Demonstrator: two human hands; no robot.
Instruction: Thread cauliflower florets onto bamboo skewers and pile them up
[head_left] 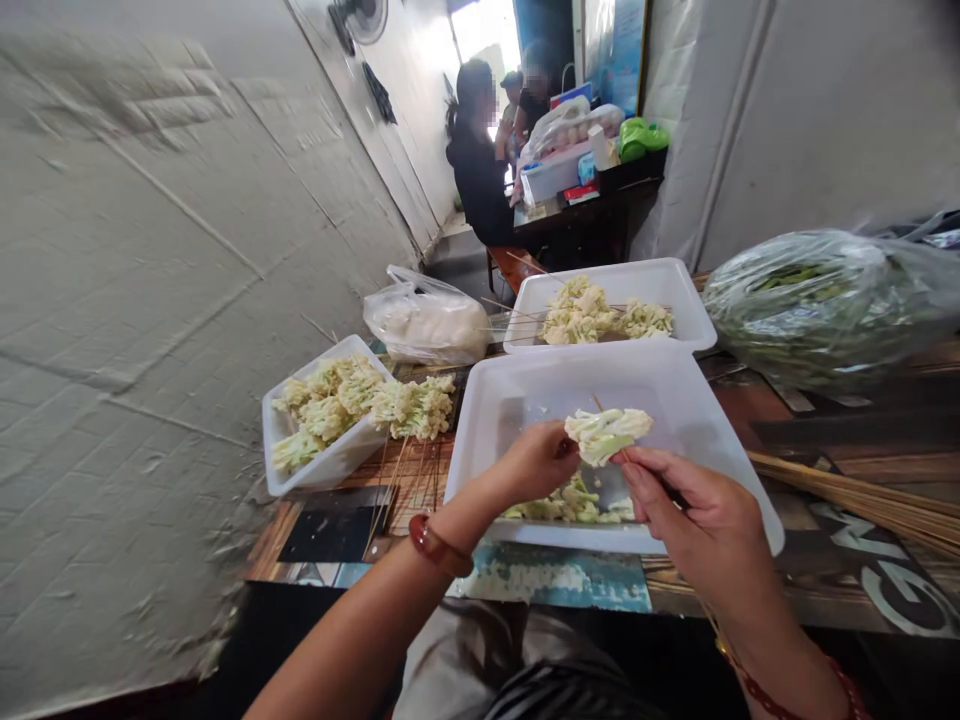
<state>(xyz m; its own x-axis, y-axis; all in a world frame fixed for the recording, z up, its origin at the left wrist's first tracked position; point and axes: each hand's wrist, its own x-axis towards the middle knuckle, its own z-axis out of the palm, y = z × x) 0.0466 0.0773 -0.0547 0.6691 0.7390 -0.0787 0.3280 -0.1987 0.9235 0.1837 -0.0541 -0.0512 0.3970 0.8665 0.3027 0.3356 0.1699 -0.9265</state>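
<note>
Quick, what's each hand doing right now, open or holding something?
Left hand: fingers curled at the cauliflower piece; whether they grip it cannot be told.
Right hand: closed, thumb and fingers pinching at the cauliflower piece's near edge.

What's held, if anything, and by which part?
The right hand holds skewered cauliflower by its stick; whether the left hand also grips it is unclear.
</note>
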